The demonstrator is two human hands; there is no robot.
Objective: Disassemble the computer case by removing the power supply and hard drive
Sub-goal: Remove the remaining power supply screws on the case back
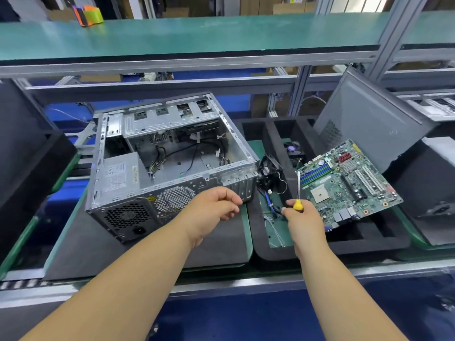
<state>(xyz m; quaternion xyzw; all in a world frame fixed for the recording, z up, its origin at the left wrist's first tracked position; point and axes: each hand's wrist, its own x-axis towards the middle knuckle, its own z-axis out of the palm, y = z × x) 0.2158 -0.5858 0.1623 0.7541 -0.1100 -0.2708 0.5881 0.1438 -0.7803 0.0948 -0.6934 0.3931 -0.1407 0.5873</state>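
Note:
An open grey computer case [231, 148] lies on its side on a dark mat, its rear panel toward me. The power supply [118, 175] sits in its near left corner, with loose cables in the middle. The drive cage [170, 119] spans the far side; I cannot make out a hard drive. My left hand [214, 205] hovers just in front of the case's rear panel, fingers loosely curled and holding nothing. To the right of the case, my right hand [302, 217] grips a screwdriver [298, 193] with a yellow handle, shaft pointing up.
A black foam tray [344, 247] on the right holds a tilted green motherboard [349, 183], a black fan [269, 171] and cables. A grey side panel [369, 114] leans at the far right. Black foam blocks stand at both sides. A green shelf [197, 35] runs overhead.

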